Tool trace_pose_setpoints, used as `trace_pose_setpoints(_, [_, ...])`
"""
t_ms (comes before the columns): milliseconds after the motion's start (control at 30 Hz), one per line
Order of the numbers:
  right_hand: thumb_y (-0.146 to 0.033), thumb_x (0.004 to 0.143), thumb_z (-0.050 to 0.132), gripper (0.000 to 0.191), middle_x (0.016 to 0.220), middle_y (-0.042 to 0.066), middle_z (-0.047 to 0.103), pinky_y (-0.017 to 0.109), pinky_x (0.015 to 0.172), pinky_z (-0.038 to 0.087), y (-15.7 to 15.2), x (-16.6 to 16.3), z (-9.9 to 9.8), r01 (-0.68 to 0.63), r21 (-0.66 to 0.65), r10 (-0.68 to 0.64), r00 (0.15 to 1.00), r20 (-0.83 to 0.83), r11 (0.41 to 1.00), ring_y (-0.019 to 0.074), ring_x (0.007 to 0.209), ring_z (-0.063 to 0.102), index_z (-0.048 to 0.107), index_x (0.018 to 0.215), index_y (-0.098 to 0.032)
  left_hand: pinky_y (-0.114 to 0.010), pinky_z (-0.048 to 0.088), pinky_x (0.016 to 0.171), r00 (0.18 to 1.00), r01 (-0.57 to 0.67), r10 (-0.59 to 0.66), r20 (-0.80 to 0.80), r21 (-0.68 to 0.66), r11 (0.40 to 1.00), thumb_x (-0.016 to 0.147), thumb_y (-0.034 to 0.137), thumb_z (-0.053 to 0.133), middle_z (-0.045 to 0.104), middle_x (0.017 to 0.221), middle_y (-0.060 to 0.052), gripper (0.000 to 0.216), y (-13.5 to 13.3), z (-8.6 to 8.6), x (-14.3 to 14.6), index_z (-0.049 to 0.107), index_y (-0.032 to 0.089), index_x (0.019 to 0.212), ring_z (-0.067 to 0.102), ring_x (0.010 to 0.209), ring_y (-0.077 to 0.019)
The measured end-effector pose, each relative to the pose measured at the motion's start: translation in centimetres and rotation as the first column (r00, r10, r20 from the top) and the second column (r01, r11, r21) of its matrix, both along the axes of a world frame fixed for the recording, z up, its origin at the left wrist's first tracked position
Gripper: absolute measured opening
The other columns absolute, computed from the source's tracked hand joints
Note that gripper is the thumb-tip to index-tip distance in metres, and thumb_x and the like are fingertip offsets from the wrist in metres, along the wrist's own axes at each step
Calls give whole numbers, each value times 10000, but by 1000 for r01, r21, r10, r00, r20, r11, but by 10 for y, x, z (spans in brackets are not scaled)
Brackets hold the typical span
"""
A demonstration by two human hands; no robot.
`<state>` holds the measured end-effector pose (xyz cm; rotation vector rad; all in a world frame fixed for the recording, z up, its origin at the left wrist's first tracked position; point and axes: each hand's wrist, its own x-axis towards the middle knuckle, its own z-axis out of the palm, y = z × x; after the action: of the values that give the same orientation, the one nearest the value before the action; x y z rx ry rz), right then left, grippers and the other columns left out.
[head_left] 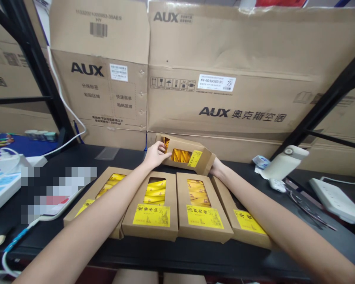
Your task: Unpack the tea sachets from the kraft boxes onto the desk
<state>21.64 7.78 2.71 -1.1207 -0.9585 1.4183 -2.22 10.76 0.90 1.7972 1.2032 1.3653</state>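
Note:
A brown cardboard box (182,163) with a window and a yellow label is held tilted behind a row of similar boxes. Orange sachets (181,155) show through its window. My left hand (157,154) is closed at the box's left end, its fingers by an orange sachet and its thumb near the window. My right hand (216,166) grips the right end, with its fingers mostly hidden behind the box. In the row lie a left box (106,185) partly under my forearm, a second box (149,179), a third box (182,197) and a right box (239,232) partly covered by my right arm.
Large cardboard cartons (177,110) stand along the back of the black table (154,252). At left are a phone-like object (62,199) with a cable and a power strip (2,185). A pale bottle (286,161), glasses (310,209) and another power strip (337,201) are at right.

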Motion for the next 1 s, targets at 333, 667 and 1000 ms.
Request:
trace_pose_setpoints(333, [-431, 951, 356, 391, 858, 81, 733, 332, 832, 538, -4, -5, 6, -84, 5, 85, 996, -39, 996, 199, 842, 690, 645, 940, -168, -320, 487, 878, 992, -124, 120, -43, -107, 987, 576, 288, 824, 691, 1065, -111, 642, 11, -5, -3, 585, 170, 1161, 654, 1001, -227])
trace_pose_setpoints(667, [-360, 930, 426, 285, 758, 62, 725, 319, 776, 553, -4, -2, -1, 43, -38, -42, 999, 26, 998, 189, 732, 687, 628, 844, -178, -308, 504, 854, 980, -108, 98, -175, -45, 993, 545, 207, 801, 703, 1062, -97, 641, -1, 7, 0, 629, 165, 1161, 672, 940, -246])
trace_pose_setpoints(1000, [-315, 931, 381, 304, 687, 73, 715, 321, 684, 568, -6, 1, -3, 39, -112, -39, 999, 2, 993, 199, 649, 683, 610, 780, -185, -290, 521, 761, 962, -101, 104, -252, 23, 995, 602, 189, 732, 721, 902, -56, 495, -4, 8, 1, 643, 168, 1088, 674, 780, -205])
